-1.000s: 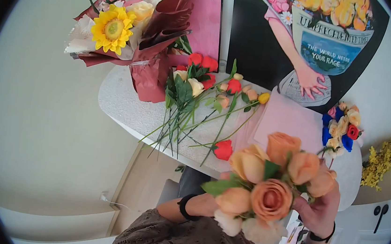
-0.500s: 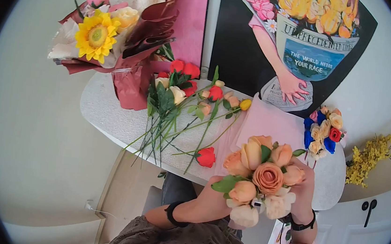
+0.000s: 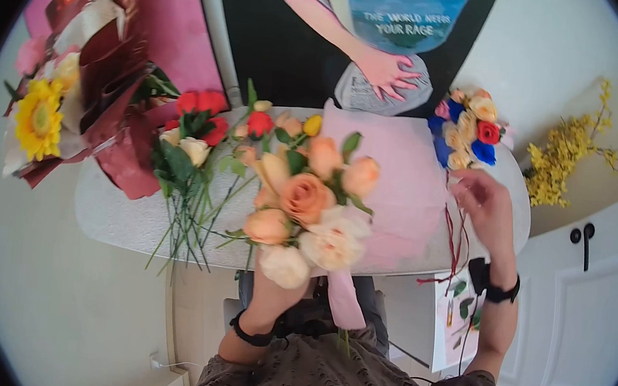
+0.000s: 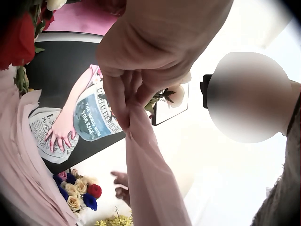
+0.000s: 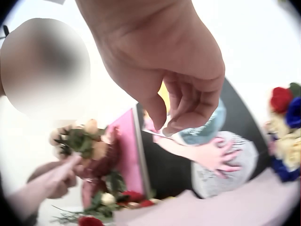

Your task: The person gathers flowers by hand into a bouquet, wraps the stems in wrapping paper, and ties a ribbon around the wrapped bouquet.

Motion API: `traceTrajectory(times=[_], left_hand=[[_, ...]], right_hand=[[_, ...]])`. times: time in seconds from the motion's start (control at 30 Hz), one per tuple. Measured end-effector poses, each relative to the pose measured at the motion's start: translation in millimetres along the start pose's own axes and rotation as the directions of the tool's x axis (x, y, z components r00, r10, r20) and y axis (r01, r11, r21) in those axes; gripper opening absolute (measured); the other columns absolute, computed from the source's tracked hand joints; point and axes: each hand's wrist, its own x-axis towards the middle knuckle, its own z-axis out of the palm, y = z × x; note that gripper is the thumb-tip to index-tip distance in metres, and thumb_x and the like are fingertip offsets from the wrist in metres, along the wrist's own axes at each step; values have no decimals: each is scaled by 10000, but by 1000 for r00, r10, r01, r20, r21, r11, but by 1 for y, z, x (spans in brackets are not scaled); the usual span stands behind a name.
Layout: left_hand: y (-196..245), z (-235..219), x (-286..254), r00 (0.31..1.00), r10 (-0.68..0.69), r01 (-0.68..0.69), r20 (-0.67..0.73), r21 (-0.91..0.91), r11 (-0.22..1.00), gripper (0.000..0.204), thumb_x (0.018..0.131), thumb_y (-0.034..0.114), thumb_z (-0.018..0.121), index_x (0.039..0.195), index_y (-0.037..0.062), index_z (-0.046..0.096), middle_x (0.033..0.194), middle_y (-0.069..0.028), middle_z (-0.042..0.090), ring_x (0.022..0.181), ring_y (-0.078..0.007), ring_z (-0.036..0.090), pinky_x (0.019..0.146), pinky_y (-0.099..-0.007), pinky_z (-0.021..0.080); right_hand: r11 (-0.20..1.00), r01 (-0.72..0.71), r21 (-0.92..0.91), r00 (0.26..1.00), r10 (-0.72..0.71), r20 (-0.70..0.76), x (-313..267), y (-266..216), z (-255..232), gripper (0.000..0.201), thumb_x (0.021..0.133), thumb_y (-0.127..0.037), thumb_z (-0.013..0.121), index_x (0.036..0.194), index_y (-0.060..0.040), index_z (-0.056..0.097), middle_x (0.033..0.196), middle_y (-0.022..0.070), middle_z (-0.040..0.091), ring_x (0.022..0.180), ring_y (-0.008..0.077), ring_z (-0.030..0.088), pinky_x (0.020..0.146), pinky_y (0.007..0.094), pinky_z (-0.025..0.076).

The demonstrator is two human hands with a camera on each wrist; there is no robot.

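Observation:
My left hand [image 3: 268, 297] grips the stems of a bouquet of peach and cream roses [image 3: 308, 200] and holds it upright over the table's front edge. In the left wrist view its fingers [image 4: 123, 101] are curled round a pink paper wrap [image 4: 150, 179] that hangs below. My right hand [image 3: 483, 202] is out to the right over the table, fingers loosely curled, beside thin red ribbon strands [image 3: 455, 241] that trail off the edge. In the right wrist view nothing shows between its fingers [image 5: 181, 110].
A pink paper sheet [image 3: 410, 180] lies on the white table [image 3: 121, 212]. Loose red and cream flowers [image 3: 194, 152] lie at left, beside a wrapped sunflower bouquet [image 3: 56, 116]. A small blue-and-red posy [image 3: 471, 127] and yellow sprigs [image 3: 573, 151] are at right. A poster [image 3: 285, 49] stands behind.
My right hand has let go of the bouquet and moved right to the red ribbon. My left hand alone now holds the bouquet, shifted left and over the table.

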Motion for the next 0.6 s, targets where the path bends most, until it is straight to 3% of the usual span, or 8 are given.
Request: traceTrajectory(times=[0.07, 0.13, 0.2, 0.27, 0.33, 0.47, 0.53, 0.6], left_hand=[[5, 3, 13, 993, -113, 118, 45, -147, 982, 307, 770, 61, 743, 1050, -4, 636, 933, -126, 656, 920, -287, 666, 819, -405, 530], [14, 5, 25, 971, -223, 239, 89, -276, 931, 269, 793, 43, 723, 1045, -12, 647, 921, -128, 666, 901, -294, 673, 809, -407, 536], [24, 8, 31, 897, -378, 434, 230, -629, 645, 257, 955, 68, 632, 1191, -29, 607, 1090, -66, 676, 952, -130, 646, 825, -274, 540], [4, 17, 23, 911, -363, 408, 195, -552, 727, 299, 957, 100, 644, 1225, -23, 598, 1105, -68, 672, 977, -135, 639, 844, -277, 534], [-17, 22, 16, 981, -178, 187, 72, -143, 972, 308, 966, 123, 642, 1237, -14, 598, 1104, -66, 672, 972, -127, 636, 848, -281, 537], [-4, 22, 23, 970, -234, 241, 62, -163, 957, 302, 975, 134, 632, 1241, -4, 601, 1095, -72, 674, 963, -133, 645, 855, -287, 539], [9, 22, 29, 922, -360, 380, 140, -496, 781, 307, 979, 136, 627, 1247, -10, 594, 1078, -87, 682, 953, -144, 655, 854, -298, 546], [15, 21, 32, 915, -363, 395, 173, -559, 729, 306, 981, 131, 622, 1248, -14, 589, 1069, -92, 685, 943, -150, 661, 850, -304, 551]], right_hand=[[961, -181, -209, 983, 174, -53, 13, 57, -21, 239, 903, -214, 703, 981, 11, 697, 748, 103, 689, 656, 172, 644, 606, 303, 498], [895, -189, -404, 981, 191, -35, 7, 117, -29, 272, 892, -255, 702, 959, 8, 696, 772, 145, 695, 691, 239, 666, 637, 346, 513], [799, -172, -576, 979, 203, -10, 3, 140, -24, 306, 881, -296, 702, 937, 5, 695, 797, 188, 702, 726, 307, 689, 668, 388, 528], [730, -281, -623, 948, 311, -63, -2, 147, -15, 299, 855, -296, 706, 897, 0, 692, 829, 242, 693, 807, 400, 680, 733, 456, 530], [725, -292, -623, 947, 309, -85, -4, 147, -12, 253, 846, -244, 694, 889, 5, 687, 822, 227, 697, 813, 385, 684, 754, 455, 533], [793, -201, -575, 975, 220, -37, -2, 165, -17, 205, 846, -192, 658, 881, 10, 671, 827, 212, 702, 807, 382, 685, 748, 447, 535], [802, -195, -564, 978, 205, -46, 0, 160, -24, 188, 848, -173, 643, 878, 12, 665, 826, 207, 703, 804, 381, 685, 745, 443, 536], [832, -227, -506, 974, 207, -95, 2, 144, -37, 169, 860, -147, 624, 870, 18, 658, 798, 201, 700, 776, 376, 688, 727, 420, 539]])
